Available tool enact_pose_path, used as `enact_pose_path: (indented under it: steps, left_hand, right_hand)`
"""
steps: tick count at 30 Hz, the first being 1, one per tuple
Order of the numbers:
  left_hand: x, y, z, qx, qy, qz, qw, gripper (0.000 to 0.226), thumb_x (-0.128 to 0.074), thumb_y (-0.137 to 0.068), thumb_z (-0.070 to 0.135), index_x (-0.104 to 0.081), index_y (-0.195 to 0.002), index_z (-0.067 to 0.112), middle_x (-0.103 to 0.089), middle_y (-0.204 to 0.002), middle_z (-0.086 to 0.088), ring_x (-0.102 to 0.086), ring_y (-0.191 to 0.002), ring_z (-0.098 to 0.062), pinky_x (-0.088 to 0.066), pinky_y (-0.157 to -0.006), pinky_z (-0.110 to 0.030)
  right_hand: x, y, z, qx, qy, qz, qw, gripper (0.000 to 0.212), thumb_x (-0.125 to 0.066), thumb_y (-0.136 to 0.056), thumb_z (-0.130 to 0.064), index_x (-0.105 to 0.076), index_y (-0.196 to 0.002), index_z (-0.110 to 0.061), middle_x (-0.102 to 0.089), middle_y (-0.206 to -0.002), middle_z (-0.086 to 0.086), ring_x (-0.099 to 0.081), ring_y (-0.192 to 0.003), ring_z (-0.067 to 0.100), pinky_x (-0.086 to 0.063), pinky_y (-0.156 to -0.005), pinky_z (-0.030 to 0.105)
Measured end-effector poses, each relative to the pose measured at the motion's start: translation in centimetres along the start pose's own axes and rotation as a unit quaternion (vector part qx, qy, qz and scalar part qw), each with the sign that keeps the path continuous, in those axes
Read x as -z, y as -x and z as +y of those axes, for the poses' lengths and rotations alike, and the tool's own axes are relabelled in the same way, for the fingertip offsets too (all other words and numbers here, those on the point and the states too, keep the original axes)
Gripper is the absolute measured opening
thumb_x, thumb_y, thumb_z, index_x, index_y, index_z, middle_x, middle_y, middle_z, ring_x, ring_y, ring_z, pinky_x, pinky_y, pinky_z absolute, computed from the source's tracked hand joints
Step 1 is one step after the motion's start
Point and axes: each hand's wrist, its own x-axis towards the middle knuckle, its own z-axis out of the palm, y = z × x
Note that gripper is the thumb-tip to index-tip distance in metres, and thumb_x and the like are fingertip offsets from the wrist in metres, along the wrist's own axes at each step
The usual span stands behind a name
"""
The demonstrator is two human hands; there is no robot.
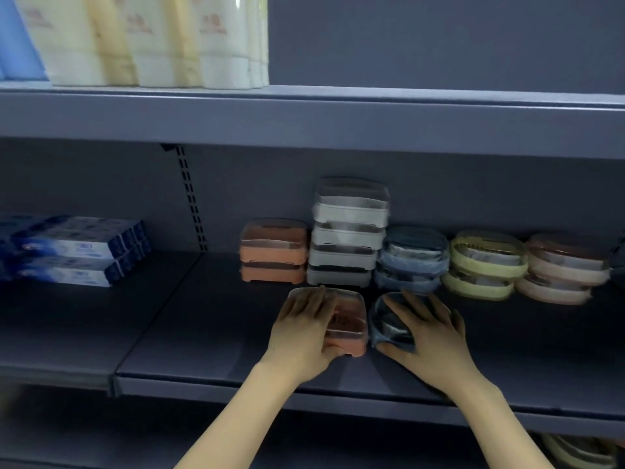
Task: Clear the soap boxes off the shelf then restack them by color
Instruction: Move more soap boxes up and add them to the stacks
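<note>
The left hand [304,328] lies flat over an orange box [341,324] at the front of the shelf [209,333], fingers spread across the clear lid and thumb curled around the near edge, so it looks to have hold of it. The right hand [429,333] covers a blue box [389,324] just beside it in the same way, palm down with the thumb along the near side. Both boxes sit on the shelf, apart from the row behind.

That row already reads as sorted by color: an orange stack [274,252] of two, a taller white stack [348,231], a blue stack [411,258], a yellow stack [483,264] and a pink stack [563,267], each touching or just beside the next. So the restacking seems far along. What appears left is to set these two boxes on their matching stacks. More boxes show dimly on a lower level at bottom right; whether they belong to the task cannot be told.

Toothpaste cartons [74,250] and bottles [162,38] stand well apart.
</note>
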Motion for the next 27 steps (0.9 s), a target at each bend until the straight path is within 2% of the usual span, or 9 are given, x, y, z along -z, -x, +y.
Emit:
enact_pose_path:
  steps: [5, 9, 12, 15, 18, 20, 23, 27]
  left_hand:
    - [0.6, 1.0, -3.9, -0.012, 0.009, 0.001, 1.0, 0.085, -0.065, -0.079, 0.052, -0.029, -0.147, 0.015, -0.027, -0.153, -0.006, -0.025, -0.141, -0.028, -0.014, -0.114, -0.037]
    - [1.3, 1.8, -6.4, -0.023, -0.013, -0.012, 1.0, 0.082, -0.049, -0.09, 0.051, -0.004, -0.151, 0.02, -0.002, -0.159, -0.001, -0.002, -0.146, -0.022, 0.008, -0.113, -0.03]
    - [2.3, 2.0, -7.7, -0.021, -0.023, 0.005, 1.0, 0.083, -0.046, -0.092, 0.052, 0.004, -0.15, 0.021, 0.004, -0.159, -0.001, 0.003, -0.146, -0.021, 0.015, -0.108, -0.031]
    - [4.4, 1.1, -8.9, -0.01, -0.032, 0.041, 0.999, 0.082, -0.043, -0.092, 0.055, 0.005, -0.15, 0.022, 0.005, -0.159, -0.001, 0.003, -0.146, -0.022, 0.012, -0.113, -0.034]
    - [6.9, -1.4, -10.0, 0.019, -0.047, 0.064, 0.997, 0.082, -0.043, -0.092, 0.053, 0.006, -0.15, 0.022, 0.006, -0.159, 0.0, 0.002, -0.146, -0.022, 0.007, -0.116, -0.035]
    - [8.0, -3.6, -10.9, 0.029, -0.049, 0.081, 0.995, 0.082, -0.049, -0.091, 0.049, -0.001, -0.151, 0.02, -0.002, -0.159, -0.001, -0.003, -0.145, -0.022, 0.003, -0.117, -0.036]
    - [8.4, -6.5, -11.9, 0.03, -0.064, 0.061, 0.996, 0.083, -0.055, -0.088, 0.044, -0.008, -0.15, 0.017, -0.014, -0.156, -0.004, -0.01, -0.144, -0.024, -0.007, -0.119, -0.041]
    - [8.2, -8.7, -12.3, 0.032, -0.066, 0.017, 0.997, 0.084, -0.056, -0.088, 0.045, -0.008, -0.151, 0.017, -0.009, -0.158, -0.004, -0.008, -0.145, -0.025, -0.007, -0.118, -0.042]
  right_hand:
    - [-0.4, -1.2, -3.8, -0.005, 0.007, 0.001, 1.0, 0.099, 0.0, -0.05, -0.082, -0.001, -0.144, -0.051, 0.008, -0.157, -0.015, 0.006, -0.144, 0.025, -0.007, -0.113, 0.051]
    - [-0.9, -1.9, -5.5, -0.019, 0.0, 0.022, 1.0, 0.099, -0.003, -0.052, -0.082, -0.006, -0.145, -0.049, 0.002, -0.158, -0.014, 0.004, -0.145, 0.026, -0.008, -0.112, 0.051]
    - [-1.2, -2.1, -6.0, -0.031, -0.003, 0.037, 0.999, 0.098, -0.005, -0.054, -0.082, -0.012, -0.145, -0.048, -0.003, -0.158, -0.013, 0.001, -0.145, 0.027, -0.01, -0.111, 0.053]
    - [-1.3, -2.4, -6.4, -0.037, -0.007, 0.047, 0.998, 0.097, -0.008, -0.056, -0.082, -0.016, -0.145, -0.047, -0.007, -0.158, -0.012, -0.004, -0.145, 0.029, -0.013, -0.11, 0.054]
    - [-1.4, -2.8, -6.7, -0.043, 0.014, 0.031, 0.998, 0.096, -0.002, -0.054, -0.082, -0.004, -0.144, -0.051, 0.002, -0.158, -0.014, 0.001, -0.145, 0.027, -0.012, -0.111, 0.051]
    - [-1.4, -2.9, -6.6, -0.042, 0.011, 0.031, 0.999, 0.094, -0.001, -0.053, -0.082, 0.0, -0.143, -0.052, 0.005, -0.157, -0.015, 0.003, -0.144, 0.026, -0.012, -0.112, 0.051]
    - [-1.4, -2.9, -6.5, -0.04, 0.003, 0.029, 0.999, 0.094, 0.0, -0.053, -0.082, 0.002, -0.143, -0.053, 0.006, -0.157, -0.016, 0.006, -0.144, 0.025, -0.01, -0.112, 0.05]
    - [-1.4, -2.9, -6.6, -0.037, -0.007, 0.029, 0.999, 0.095, -0.001, -0.053, -0.083, 0.001, -0.143, -0.053, 0.005, -0.157, -0.015, 0.006, -0.145, 0.025, -0.007, -0.112, 0.051]
